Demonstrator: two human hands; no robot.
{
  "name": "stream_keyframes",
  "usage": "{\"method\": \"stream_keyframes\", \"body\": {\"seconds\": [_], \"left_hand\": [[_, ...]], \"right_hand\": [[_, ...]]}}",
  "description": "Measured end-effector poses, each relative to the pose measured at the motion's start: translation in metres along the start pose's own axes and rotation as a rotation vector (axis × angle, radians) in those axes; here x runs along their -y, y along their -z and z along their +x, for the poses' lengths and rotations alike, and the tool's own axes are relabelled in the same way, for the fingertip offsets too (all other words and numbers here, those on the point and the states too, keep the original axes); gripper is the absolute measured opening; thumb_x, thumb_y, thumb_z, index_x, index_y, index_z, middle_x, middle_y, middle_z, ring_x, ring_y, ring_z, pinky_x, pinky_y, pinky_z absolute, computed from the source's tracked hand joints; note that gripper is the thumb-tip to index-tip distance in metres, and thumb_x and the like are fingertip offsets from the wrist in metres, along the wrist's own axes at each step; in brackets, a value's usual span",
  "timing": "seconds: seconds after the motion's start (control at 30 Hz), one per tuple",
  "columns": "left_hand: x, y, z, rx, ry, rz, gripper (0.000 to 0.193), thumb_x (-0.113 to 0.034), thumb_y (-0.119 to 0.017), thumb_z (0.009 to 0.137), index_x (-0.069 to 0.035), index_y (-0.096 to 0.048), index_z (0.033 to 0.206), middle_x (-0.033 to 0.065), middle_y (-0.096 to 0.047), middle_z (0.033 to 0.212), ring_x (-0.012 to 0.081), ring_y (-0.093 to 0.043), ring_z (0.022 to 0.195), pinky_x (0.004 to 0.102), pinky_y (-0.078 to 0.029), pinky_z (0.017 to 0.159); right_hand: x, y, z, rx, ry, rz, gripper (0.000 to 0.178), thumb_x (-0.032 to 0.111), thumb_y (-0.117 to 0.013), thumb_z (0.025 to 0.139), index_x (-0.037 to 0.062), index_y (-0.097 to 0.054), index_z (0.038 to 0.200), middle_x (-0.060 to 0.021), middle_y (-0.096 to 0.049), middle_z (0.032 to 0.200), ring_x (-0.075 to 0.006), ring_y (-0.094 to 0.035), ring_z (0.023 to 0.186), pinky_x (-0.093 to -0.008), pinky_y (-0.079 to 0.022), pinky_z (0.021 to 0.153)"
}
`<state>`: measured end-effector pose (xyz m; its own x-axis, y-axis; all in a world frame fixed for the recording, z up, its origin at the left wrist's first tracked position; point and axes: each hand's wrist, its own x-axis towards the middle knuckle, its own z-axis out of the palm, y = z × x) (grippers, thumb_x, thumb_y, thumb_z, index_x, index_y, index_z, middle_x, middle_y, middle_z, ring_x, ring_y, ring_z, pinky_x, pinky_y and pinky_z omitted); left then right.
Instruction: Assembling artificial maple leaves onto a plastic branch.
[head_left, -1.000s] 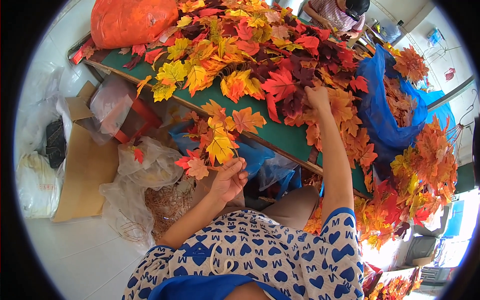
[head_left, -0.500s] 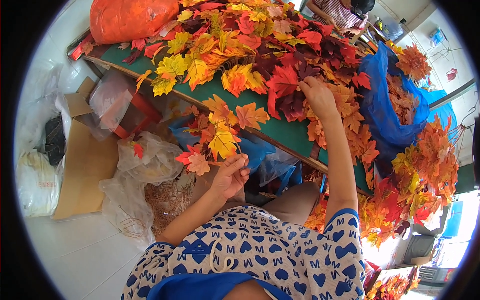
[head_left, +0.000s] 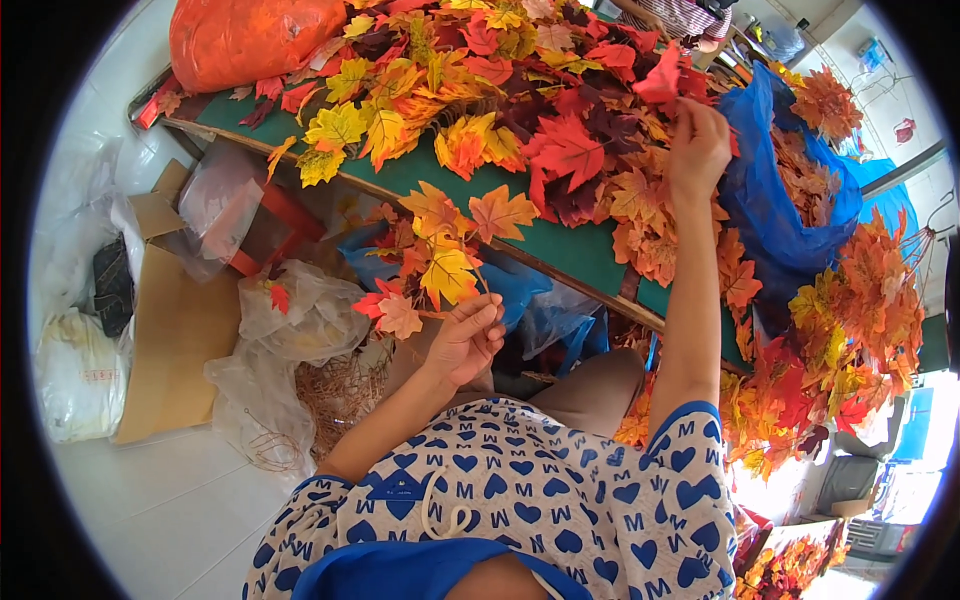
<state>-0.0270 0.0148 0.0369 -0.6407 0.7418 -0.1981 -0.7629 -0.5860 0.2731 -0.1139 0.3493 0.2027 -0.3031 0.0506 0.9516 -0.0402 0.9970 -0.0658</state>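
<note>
One view only, from a camera worn on the person's head, looking steeply down over the chest and lap. The patterned shirt (head_left: 520, 500) fills the 6 o'clock edge, very near the lens. Both forearms run up from it: the left hand (head_left: 465, 335) sits near centre, the right hand (head_left: 697, 150) reaches toward 1 o'clock. The green table (head_left: 570, 250) crosses the upper half slantwise from 10 to 4 o'clock, its edge bowed by the fisheye, farther off than the hands. The white floor (head_left: 170, 500) lies at 8 o'clock. A dark round rim rings the picture. No second view shares this scene.
</note>
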Motion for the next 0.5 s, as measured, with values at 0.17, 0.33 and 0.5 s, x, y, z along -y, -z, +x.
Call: {"method": "stream_keyframes", "body": {"seconds": [0.17, 0.33, 0.5], "left_hand": [[-0.001, -0.007, 0.002, -0.062, -0.082, 0.169, 0.019, -0.008, -0.061, 0.086, -0.008, -0.062, 0.105, 0.0009, -0.060, 0.084, 0.0112, -0.057, 0.072, 0.0229, -0.048, 0.060], [0.001, -0.024, 0.005, -0.058, -0.218, 0.310, 0.020, -0.003, -0.062, 0.084, -0.005, -0.061, 0.104, 0.0028, -0.061, 0.080, 0.0123, -0.059, 0.070, 0.0232, -0.049, 0.060], [0.012, -0.023, 0.003, -0.080, -0.242, 0.337, 0.017, -0.002, -0.061, 0.084, -0.005, -0.059, 0.101, 0.0027, -0.061, 0.080, 0.0116, -0.059, 0.069, 0.0221, -0.049, 0.060]], "right_hand": [[0.028, 0.026, -0.013, -0.158, -0.833, 0.740, 0.014, 0.013, -0.065, 0.085, -0.0002, -0.065, 0.090, -0.0065, -0.066, 0.080, -0.0139, -0.062, 0.070, -0.0267, -0.051, 0.066], [0.150, 0.071, -0.110, 0.281, -1.142, 1.175, 0.013, 0.005, -0.071, 0.077, -0.0002, -0.062, 0.085, -0.0052, -0.064, 0.078, -0.0133, -0.061, 0.069, -0.0287, -0.051, 0.062], [0.201, 0.075, -0.187, 0.232, -1.362, 1.215, 0.006, 0.000, -0.070, 0.078, -0.0024, -0.066, 0.081, -0.0079, -0.067, 0.084, -0.0079, -0.059, 0.072, -0.0241, -0.051, 0.068]]}}
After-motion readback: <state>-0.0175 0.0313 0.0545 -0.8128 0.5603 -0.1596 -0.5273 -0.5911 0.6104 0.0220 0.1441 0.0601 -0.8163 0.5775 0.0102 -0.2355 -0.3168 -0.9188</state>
